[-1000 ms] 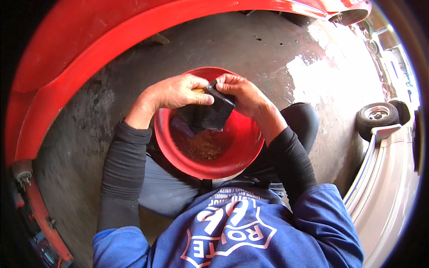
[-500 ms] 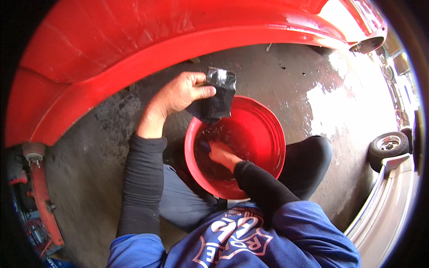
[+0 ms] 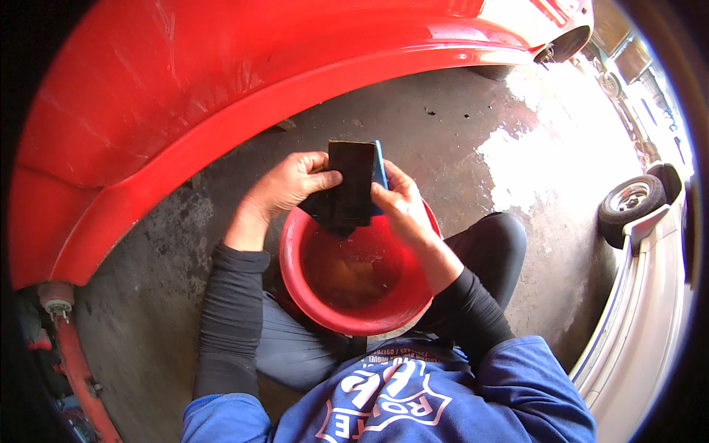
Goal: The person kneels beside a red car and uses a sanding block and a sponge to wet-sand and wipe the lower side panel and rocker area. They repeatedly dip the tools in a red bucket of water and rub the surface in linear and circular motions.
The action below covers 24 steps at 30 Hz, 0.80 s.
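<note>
Two hands meet over a red plastic basin (image 3: 413, 314) that sits between the crouching person's knees on a grey concrete floor (image 3: 148, 280). Far left, low by the floor's edge, a red metal strut (image 3: 70, 354) with a pale round fitting stands close to the person's dark-sleeved forearm. Above it a glossy red car body panel (image 3: 185, 111) curves across the whole upper part of the view, its smooth painted lip arching over the floor and crowding the space just beyond the hands. The left hand (image 3: 284, 188) has its fingers curled and pressed together round the left edge of a dark, wet-looking rectangular sanding block (image 3: 351, 184), thumb laid across its face. The block stands upright above the basin's far rim, a thin blue layer showing along its right edge. The right hand (image 3: 402, 207) pinches that right edge between thumb and closed fingers. Inside the round basin lies murky brownish water. Right of the basin the floor is wet and shines with glare. At the far right, a small tyre (image 3: 628, 203) with a pale hub sits against a smooth off-white car panel (image 3: 650, 310) running down the floor's right edge.
</note>
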Each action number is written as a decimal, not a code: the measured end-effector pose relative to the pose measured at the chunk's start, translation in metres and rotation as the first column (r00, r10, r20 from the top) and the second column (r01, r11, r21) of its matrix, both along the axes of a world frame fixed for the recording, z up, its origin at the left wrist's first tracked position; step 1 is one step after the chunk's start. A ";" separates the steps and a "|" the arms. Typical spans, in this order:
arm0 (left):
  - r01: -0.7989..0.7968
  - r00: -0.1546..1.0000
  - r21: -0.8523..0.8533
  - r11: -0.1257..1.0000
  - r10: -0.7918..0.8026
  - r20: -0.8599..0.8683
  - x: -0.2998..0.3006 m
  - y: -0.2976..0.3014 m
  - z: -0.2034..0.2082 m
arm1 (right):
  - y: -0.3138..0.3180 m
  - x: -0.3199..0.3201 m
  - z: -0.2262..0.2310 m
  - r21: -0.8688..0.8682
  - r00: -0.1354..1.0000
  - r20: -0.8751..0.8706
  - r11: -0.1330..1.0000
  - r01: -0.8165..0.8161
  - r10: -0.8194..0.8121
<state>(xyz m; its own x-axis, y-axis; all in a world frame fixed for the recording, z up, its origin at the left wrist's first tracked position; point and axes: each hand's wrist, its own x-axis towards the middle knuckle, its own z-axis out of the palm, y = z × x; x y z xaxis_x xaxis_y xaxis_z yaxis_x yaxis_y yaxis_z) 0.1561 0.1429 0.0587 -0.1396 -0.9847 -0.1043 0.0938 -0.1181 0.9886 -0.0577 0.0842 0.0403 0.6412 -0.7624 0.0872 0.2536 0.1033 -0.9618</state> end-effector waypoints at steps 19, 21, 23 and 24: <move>-0.066 0.997 -0.177 0.982 0.073 0.033 -0.027 -0.001 -0.011 | -0.004 0.004 0.027 -0.777 0.861 -0.264 0.625 0.078 -0.436; -0.035 0.999 -0.146 0.989 0.033 -0.020 -0.026 0.001 -0.009 | -0.006 0.002 0.030 -0.738 0.882 -0.264 0.671 0.075 -0.389; 0.032 0.989 -0.124 0.992 -0.049 -0.136 -0.025 0.003 -0.007 | -0.006 -0.001 0.032 -0.757 0.884 -0.253 0.650 0.072 -0.393; 0.008 0.996 -0.086 0.996 -0.016 -0.086 -0.024 0.003 -0.006 | -0.006 -0.002 0.033 -0.798 0.877 -0.245 0.600 0.059 -0.413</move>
<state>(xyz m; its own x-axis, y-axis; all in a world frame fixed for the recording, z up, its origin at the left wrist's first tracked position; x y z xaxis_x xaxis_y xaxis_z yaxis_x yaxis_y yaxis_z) 0.1317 0.1462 0.0532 -0.1562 -0.9877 -0.0072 0.1785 -0.0354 0.9833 -0.0596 0.0786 0.0730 0.5589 -0.6622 0.4991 -0.2297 -0.7020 -0.6741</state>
